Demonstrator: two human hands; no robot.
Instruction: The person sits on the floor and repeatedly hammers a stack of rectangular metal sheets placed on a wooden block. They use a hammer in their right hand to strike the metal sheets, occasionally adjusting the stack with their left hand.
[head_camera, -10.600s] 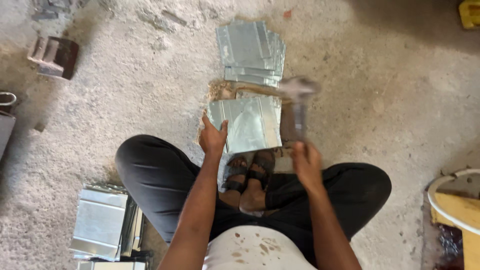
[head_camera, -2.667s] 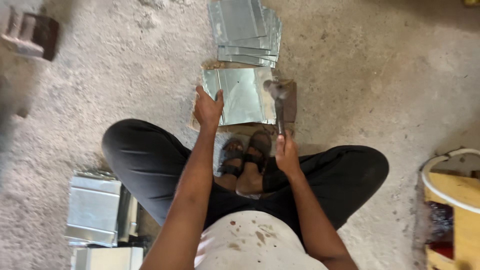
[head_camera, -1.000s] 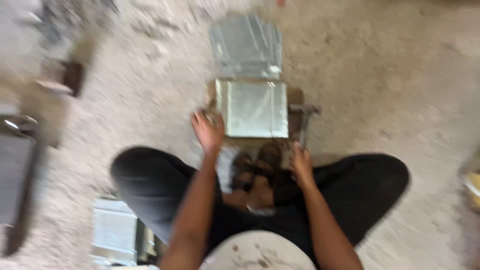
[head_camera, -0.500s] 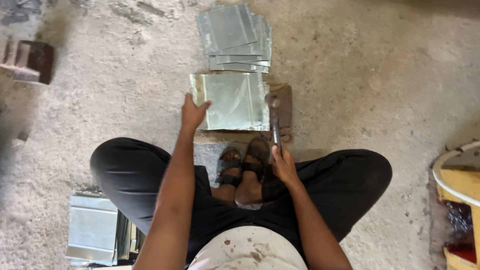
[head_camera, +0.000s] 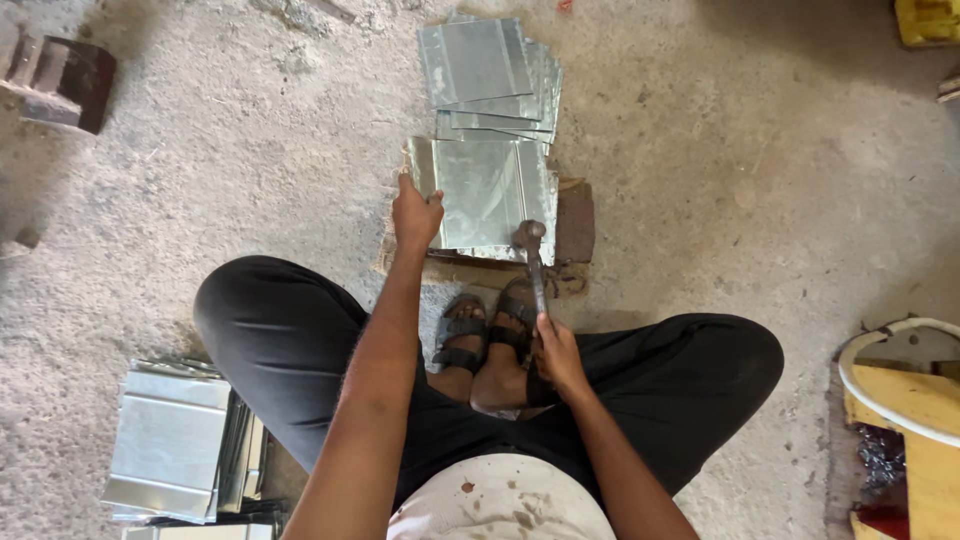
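The hammer (head_camera: 531, 255), raised half a second ago, now rests its head on the near right edge of the galvanised sheet (head_camera: 487, 193) lying on the block (head_camera: 572, 222), right hand (head_camera: 556, 355) closed around its handle, left hand (head_camera: 415, 213) pressing the sheet's left edge, so the strike has landed.

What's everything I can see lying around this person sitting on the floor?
metal sheet: one, shiny grey, on the block in front of the feet, pinned by the left hand
wooden block: one, brown, under that sheet
hammer: one, dark, head at the sheet's near right corner
far sheet stack: one pile, grey, beyond the block
near sheet stack: one pile, grey, by the person's left knee
dark block: one, rusty brown, top left
yellow object with white hose: one, right edge
sandals: a pair, dark, on the crossed feet
left hand: on the sheet's left edge
right hand: gripping the hammer handle
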